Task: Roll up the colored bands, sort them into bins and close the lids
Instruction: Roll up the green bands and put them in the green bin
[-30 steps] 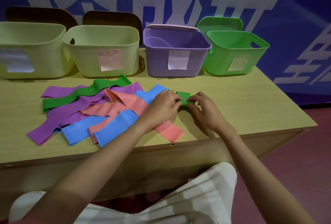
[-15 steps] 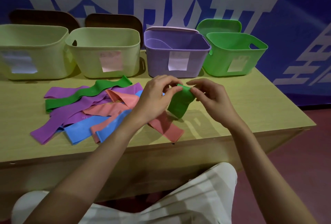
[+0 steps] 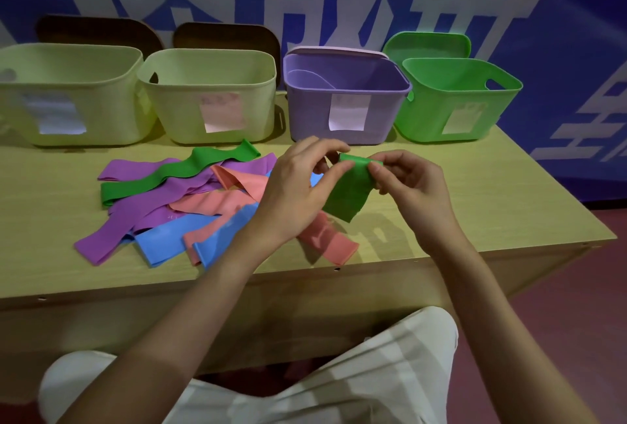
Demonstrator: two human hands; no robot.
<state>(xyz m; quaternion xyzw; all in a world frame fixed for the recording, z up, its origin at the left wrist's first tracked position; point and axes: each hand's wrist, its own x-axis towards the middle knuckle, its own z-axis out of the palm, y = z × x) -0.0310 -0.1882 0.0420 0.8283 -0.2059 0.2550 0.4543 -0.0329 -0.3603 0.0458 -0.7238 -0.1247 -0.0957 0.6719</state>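
Observation:
A green band (image 3: pixel 349 191) hangs above the table, its top edge folded over. My left hand (image 3: pixel 298 182) and my right hand (image 3: pixel 407 182) each pinch that top edge from their own side. Under and left of my hands lies a pile of flat bands: another green band (image 3: pixel 176 172), purple bands (image 3: pixel 135 216), pink bands (image 3: pixel 325 240) and blue bands (image 3: pixel 169 240). Along the back stand four open bins: a pale yellow bin (image 3: pixel 64 98), a second pale yellow bin (image 3: pixel 210 98), a purple bin (image 3: pixel 346 101) and a green bin (image 3: pixel 458 101).
The wooden table (image 3: pixel 475 193) ends close on the right and at the front edge near my lap. A green lid (image 3: pixel 427 45) leans behind the green bin, a pale lid (image 3: pixel 336 50) behind the purple one. Two dark lids (image 3: pixel 224 35) stand behind the yellow bins.
One second ago both hands pressed the green band on the table. They have since lifted it, and its loose end now hangs down between them.

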